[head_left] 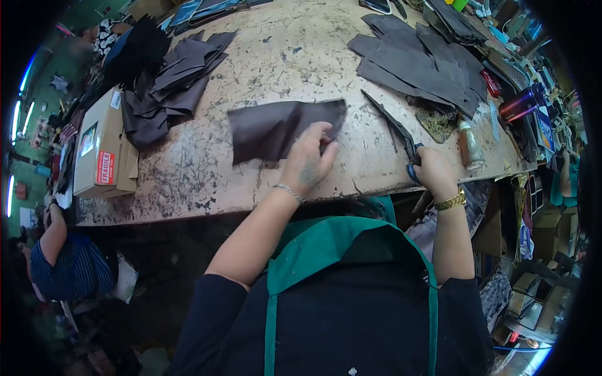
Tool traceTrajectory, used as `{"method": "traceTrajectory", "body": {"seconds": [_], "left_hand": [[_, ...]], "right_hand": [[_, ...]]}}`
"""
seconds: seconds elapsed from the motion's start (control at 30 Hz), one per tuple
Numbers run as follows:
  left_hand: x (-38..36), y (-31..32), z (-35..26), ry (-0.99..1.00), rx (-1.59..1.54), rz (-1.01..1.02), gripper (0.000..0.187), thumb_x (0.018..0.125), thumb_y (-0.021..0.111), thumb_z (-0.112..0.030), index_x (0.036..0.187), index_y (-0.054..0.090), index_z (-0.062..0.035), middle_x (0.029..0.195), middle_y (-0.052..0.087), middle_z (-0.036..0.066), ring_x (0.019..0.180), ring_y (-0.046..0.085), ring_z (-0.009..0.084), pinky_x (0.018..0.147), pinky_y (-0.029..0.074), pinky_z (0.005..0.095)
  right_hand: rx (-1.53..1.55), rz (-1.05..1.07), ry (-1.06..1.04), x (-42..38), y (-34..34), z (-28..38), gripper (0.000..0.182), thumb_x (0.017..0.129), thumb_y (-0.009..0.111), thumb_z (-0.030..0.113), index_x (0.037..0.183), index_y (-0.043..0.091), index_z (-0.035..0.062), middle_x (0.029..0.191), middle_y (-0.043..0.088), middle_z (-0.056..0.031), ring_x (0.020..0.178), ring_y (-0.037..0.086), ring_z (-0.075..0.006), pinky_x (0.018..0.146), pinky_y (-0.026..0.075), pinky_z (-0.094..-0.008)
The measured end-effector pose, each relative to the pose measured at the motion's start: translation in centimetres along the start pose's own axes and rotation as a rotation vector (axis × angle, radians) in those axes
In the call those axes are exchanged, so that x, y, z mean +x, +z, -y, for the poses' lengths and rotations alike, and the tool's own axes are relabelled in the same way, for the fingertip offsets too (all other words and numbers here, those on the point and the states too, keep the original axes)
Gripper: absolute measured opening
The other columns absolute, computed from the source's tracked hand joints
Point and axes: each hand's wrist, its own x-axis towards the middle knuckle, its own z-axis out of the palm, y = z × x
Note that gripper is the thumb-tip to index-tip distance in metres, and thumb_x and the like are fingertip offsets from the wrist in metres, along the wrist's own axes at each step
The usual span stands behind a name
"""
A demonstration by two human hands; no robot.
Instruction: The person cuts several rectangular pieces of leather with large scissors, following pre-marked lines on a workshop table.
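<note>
A dark brown piece of leather-like material (260, 128) lies slightly rippled on the worktable. My left hand (310, 156) is over its lower right part, fingers loosely bent and apart, with a gap by the thumb; whether the fingertips touch the piece is hard to see. Near the table's front edge, my right hand (434, 170) is closed around the handles of large dark scissors (390, 118). Their long blades point away to the upper left, resting near the tabletop and slightly parted. The right palm hides part of the handles.
Dark cut pieces are piled at the back right (420, 62) and left (182, 69). A cardboard box (103, 147) with a fragile label stands on the left. Right of the scissors lies a bottle (470, 147), near a purple tumbler (522, 102). Another person (72, 263) is at left.
</note>
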Motion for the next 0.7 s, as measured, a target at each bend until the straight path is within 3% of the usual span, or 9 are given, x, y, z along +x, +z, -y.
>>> {"method": "traceTrajectory", "body": {"seconds": [0.1,0.17,0.2,0.27,0.4,0.5,0.57,0.67,0.7], "left_hand": [[-0.3,-0.4,-0.3,0.072,-0.11,0.104,0.043,0.076,0.065,-0.017,0.114,0.05,-0.0013,0.107,0.057,0.015,0.103,0.054,0.0269,0.091,0.039,0.0329],[0.7,-3.4,1.0,0.261,0.071,0.159,0.047,0.076,0.065,-0.018,0.118,0.05,-0.0031,0.115,0.054,0.015,0.114,0.046,0.0285,0.098,0.033,0.0348],[1.4,-5.5,1.7,0.282,0.117,0.258,0.048,0.073,0.067,-0.019,0.117,0.051,-0.0036,0.122,0.05,0.014,0.121,0.039,0.0307,0.101,0.029,0.0365],[2.6,-8.5,2.5,0.281,0.503,0.444,0.06,0.072,0.066,-0.033,0.125,0.045,-0.0143,0.136,0.033,0.012,0.13,0.021,0.0329,0.102,0.021,0.0522],[2.6,-7.5,5.0,0.058,0.796,0.632,0.067,0.075,0.057,-0.05,0.133,0.035,-0.0252,0.145,0.016,0.009,0.134,0.007,0.0315,0.098,0.012,0.0653],[0.0,-4.2,3.7,-0.127,0.858,0.483,0.065,0.08,0.052,-0.044,0.137,0.026,-0.024,0.145,0.012,0.011,0.133,0.007,0.0372,0.095,0.012,0.068],[-1.3,-3.0,1.3,-0.263,0.817,0.378,0.062,0.083,0.05,-0.036,0.138,0.024,-0.0226,0.144,0.013,0.013,0.132,0.008,0.0392,0.092,0.015,0.0703],[-1.4,-2.0,-0.3,-0.117,0.866,0.291,0.058,0.082,0.054,-0.029,0.135,0.031,-0.0221,0.143,0.018,0.011,0.133,0.01,0.0363,0.093,0.018,0.0686],[-0.7,-1.6,0.0,0.081,0.814,0.287,0.052,0.08,0.055,-0.025,0.129,0.039,-0.0204,0.139,0.026,0.009,0.131,0.017,0.033,0.093,0.022,0.0653]], "right_hand": [[-0.045,-0.074,-0.071,-0.1,0.0,-1.4,0.017,0.066,0.062,0.01,0.073,0.052,-0.0014,0.068,0.055,-0.0202,0.066,0.055,-0.0355,0.063,0.045,-0.0412],[0.175,0.03,-0.043,-0.9,0.1,-2.3,0.021,0.07,0.067,0.015,0.071,0.051,0.0006,0.061,0.053,-0.0129,0.056,0.055,-0.0233,0.053,0.043,-0.0323],[0.178,0.034,-0.041,-1.5,0.4,-2.4,0.021,0.07,0.067,0.015,0.071,0.051,0.0006,0.061,0.053,-0.0129,0.056,0.055,-0.0233,0.053,0.043,-0.0323],[1.07,0.155,0.055,-3.3,1.2,-2.4,0.036,0.069,0.074,0.032,0.071,0.05,0.0043,0.059,0.053,-0.0029,0.05,0.051,-0.0137,0.048,0.041,-0.0224],[1.62,0.191,-0.024,-5.5,2.7,0.4,0.039,0.068,0.075,0.036,0.075,0.051,0.0062,0.059,0.05,0.0014,0.047,0.046,-0.0064,0.044,0.036,-0.0178],[1.706,0.363,-0.004,-7.0,3.1,0.8,0.053,0.07,0.066,0.053,0.085,0.052,0.004,0.061,0.051,-0.0009,0.05,0.048,-0.0087,0.047,0.036,-0.0193],[1.521,0.485,-0.007,-8.3,2.6,0.2,0.052,0.073,0.063,0.053,0.085,0.053,0.0039,0.063,0.051,-0.0001,0.056,0.049,-0.0079,0.051,0.037,-0.0185],[1.404,0.604,0.086,-10.6,1.9,-0.4,0.04,0.076,0.066,0.041,0.085,0.053,0.0042,0.07,0.052,0.0023,0.063,0.047,-0.0049,0.055,0.039,-0.0193],[1.397,0.612,0.108,-11.2,1.8,-0.5,0.035,0.077,0.067,0.035,0.085,0.053,0.0042,0.072,0.052,0.003,0.064,0.047,-0.0041,0.057,0.04,-0.0198]]}}
